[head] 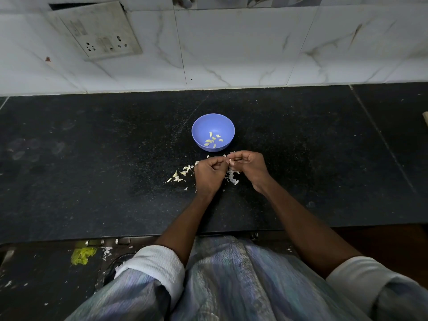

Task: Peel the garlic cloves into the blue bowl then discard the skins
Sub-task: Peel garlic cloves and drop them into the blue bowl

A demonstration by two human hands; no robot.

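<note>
The blue bowl stands on the black counter and holds several peeled garlic cloves. Just in front of it my left hand and my right hand meet, fingers curled. Between their fingertips they pinch a small pale garlic clove. Loose white skins lie under and between the hands. Several unpeeled cloves and skins are scattered left of my left hand.
The black stone counter runs left to right, with a white marble-tiled wall behind it and a switch plate at upper left. Bits of skin and a yellow scrap lie on the floor below the counter's front edge.
</note>
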